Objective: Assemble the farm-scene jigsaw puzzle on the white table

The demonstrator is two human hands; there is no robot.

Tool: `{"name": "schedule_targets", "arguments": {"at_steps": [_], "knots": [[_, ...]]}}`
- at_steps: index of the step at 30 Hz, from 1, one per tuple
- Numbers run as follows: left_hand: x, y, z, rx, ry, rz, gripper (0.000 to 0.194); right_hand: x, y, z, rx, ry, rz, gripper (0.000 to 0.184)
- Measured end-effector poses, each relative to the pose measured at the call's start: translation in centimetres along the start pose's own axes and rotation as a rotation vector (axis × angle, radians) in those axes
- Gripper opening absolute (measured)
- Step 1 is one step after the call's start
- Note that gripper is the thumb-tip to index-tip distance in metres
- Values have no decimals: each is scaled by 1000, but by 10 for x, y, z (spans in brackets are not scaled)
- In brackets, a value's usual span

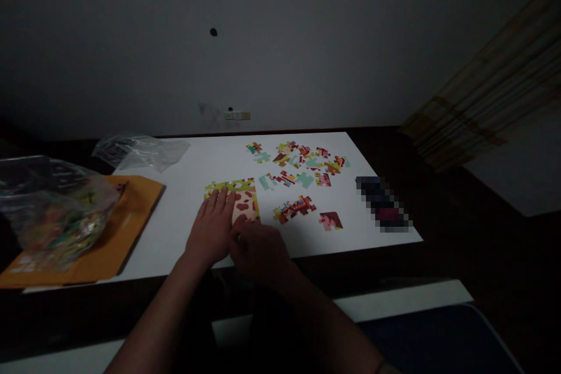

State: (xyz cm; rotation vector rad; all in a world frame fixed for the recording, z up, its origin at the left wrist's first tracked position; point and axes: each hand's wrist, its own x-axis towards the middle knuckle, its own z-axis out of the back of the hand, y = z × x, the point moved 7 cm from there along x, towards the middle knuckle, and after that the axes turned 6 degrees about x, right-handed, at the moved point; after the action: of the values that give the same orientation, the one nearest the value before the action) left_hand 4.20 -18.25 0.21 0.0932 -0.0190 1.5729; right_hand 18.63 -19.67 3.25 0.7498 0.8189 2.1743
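A partly joined jigsaw puzzle (pixel 246 204) lies near the table's front edge, with a green top strip and a cream area with brown patches. Flat across its left side rests my left hand (pixel 211 231), fingers stretched out and pressing on the joined pieces. My right hand (pixel 260 248) is curled at the puzzle's lower edge, close beside the left. Its fingertips are bent inward, and what they hold is mostly hidden. Right of the puzzle are a joined cluster of pieces (pixel 294 209) and a single pink and brown piece (pixel 331 221).
Several loose puzzle pieces (pixel 304 180) are scattered over the back right of the white table (pixel 175 210). At left, a clear bag of pieces (pixel 74 222) sits on an orange envelope (pixel 135 204). Behind it is a crumpled plastic bag (pixel 144 152). A blurred-out object (pixel 383 204) lies at the right edge.
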Motion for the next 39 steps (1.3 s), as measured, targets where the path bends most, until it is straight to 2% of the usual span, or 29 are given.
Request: {"name": "schedule_targets", "arguments": {"at_steps": [4, 9, 13, 17, 21, 26, 30, 39], "knots": [[0, -1, 2, -18, 39, 6, 64, 0, 0, 1, -31, 2, -36, 6], [-1, -1, 7, -87, 4, 26, 61, 1, 2, 1, -50, -21, -22, 7], [-5, -2, 14, -148, -77, 3, 59, -1, 0, 0, -58, -54, -3, 10], [-10, -2, 23, -223, -181, -21, 47, -2, -1, -1, -92, -70, -4, 18], [-12, -4, 28, -237, -231, -39, 41, -2, -1, 0, -102, -71, -34, 19], [-12, -5, 29, -221, -221, -33, 44, -2, -3, 1, -71, -48, -71, 11], [-12, -5, 31, -216, -217, -27, 43, -2, -4, 4, -19, -78, -93, 27], [-14, -5, 36, -231, -213, -23, 41, -2, -5, 2, -28, -67, -81, 27]]}}
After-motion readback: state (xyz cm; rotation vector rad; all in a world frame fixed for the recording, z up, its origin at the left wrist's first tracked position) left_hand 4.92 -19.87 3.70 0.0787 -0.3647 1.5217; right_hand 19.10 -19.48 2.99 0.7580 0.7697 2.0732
